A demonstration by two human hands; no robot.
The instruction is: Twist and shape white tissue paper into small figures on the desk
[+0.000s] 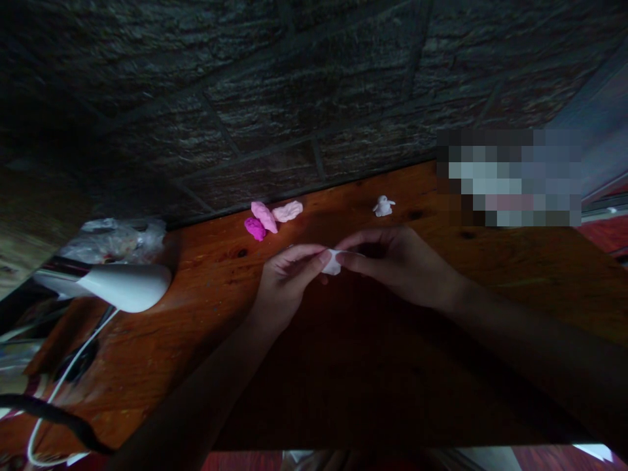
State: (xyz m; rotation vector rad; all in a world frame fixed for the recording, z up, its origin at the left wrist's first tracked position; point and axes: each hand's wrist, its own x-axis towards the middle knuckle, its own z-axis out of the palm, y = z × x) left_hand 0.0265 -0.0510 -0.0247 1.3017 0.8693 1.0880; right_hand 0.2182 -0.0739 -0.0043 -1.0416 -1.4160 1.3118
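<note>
Between both hands, above the middle of the wooden table, is a small piece of white modelling clay (333, 264). My left hand (293, 269) pinches its left side with thumb and fingers. From the right, my right hand (392, 261) pinches the same piece at its upper edge. Beyond the hands, a small white clay figure (383, 206) with two stubby side pieces stands near the wall. Farther left lie a pale pink clay lump (288, 211), a pink lump (264, 216) and a magenta lump (255, 228), close together.
A white lamp-like object (130, 286) with a white cable (73, 363) lies at the left, beside a crumpled clear plastic bag (118, 241). A dark brick-patterned wall (265, 118) runs along the table's (206, 340) back edge. The right back corner is blurred out.
</note>
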